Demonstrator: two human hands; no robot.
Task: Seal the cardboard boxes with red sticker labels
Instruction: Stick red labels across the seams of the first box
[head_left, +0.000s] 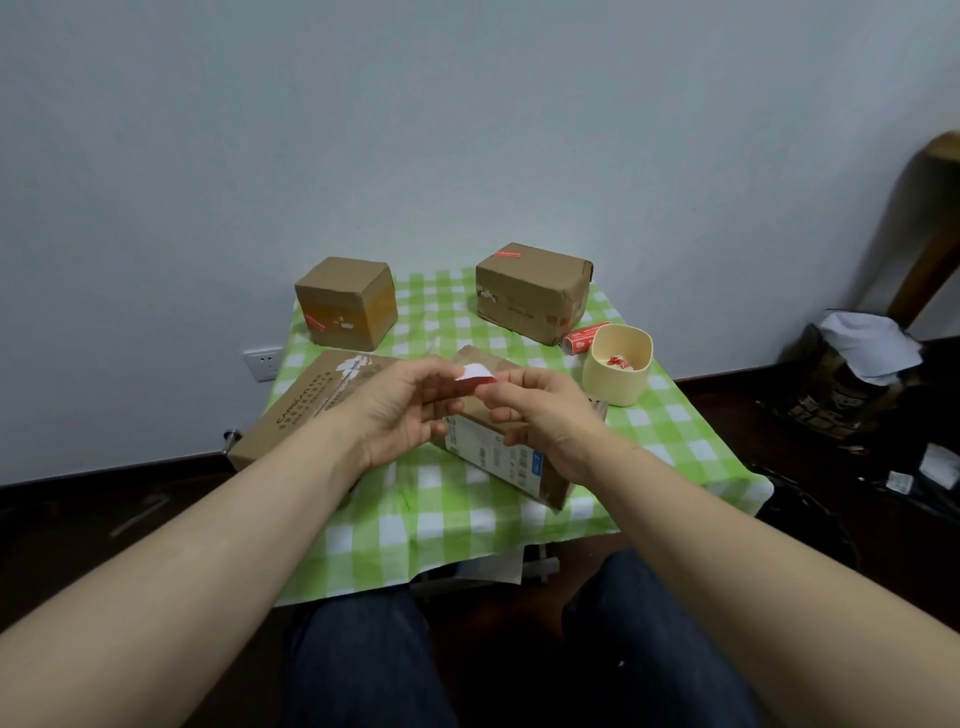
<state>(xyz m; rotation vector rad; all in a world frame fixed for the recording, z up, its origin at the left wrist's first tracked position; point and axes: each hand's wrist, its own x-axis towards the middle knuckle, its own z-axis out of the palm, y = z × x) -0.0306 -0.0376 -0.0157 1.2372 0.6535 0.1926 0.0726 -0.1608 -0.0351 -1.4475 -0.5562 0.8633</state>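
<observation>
Where hands (402, 413) (545, 418) pinch, sticker (475, 378) partly hidden.

One head-worn wide-angle view, aimed forward and down. Left hand (400, 410) and right hand (545, 421) sat close to the lens, mid-frame. Table (467, 519) lay just beneath them; wall (415, 130) filled the upper half, its base line apparently bowed by the lens.

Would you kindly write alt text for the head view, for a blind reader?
The left hand and right hand pinch a red sticker label above a cardboard box on a green checked tablecloth; a cube-shaped box, a wider box and a cream cup stand behind.
</observation>
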